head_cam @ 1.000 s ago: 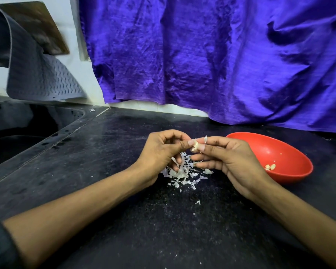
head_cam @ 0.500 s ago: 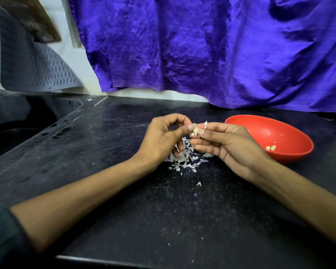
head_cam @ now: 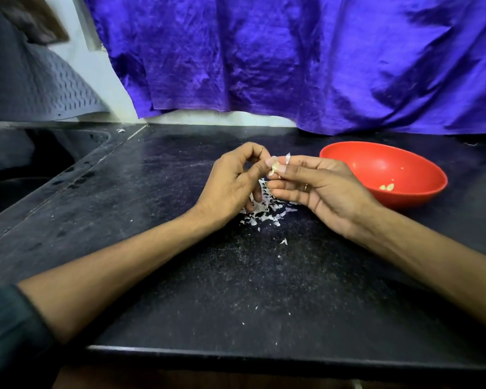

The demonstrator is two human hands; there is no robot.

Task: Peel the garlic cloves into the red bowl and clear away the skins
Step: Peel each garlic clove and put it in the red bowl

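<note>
Over the dark counter, my left hand (head_cam: pixel 232 183) and my right hand (head_cam: pixel 314 186) meet fingertip to fingertip around one small garlic clove (head_cam: pixel 275 166). Both pinch it, and a flake of pale skin sticks up from it at the right fingertips. Below the hands lies a heap of white garlic skins (head_cam: pixel 264 211), partly hidden by my fingers. To the right stands the red bowl (head_cam: pixel 357 161), tilted toward me, with two or three peeled cloves (head_cam: pixel 387 187) inside.
Stray skin flakes (head_cam: pixel 283 242) dot the black counter (head_cam: pixel 180 262). A dark sink (head_cam: pixel 26 169) lies at the left, with a grey mat (head_cam: pixel 40 88) hanging above it. A purple cloth (head_cam: pixel 292 57) covers the back wall. The counter's front edge runs along the bottom.
The view has tilted down, so hands and bowl sit higher in frame and the counter's front edge shows. The hands keep pinching the same clove over the skins.
</note>
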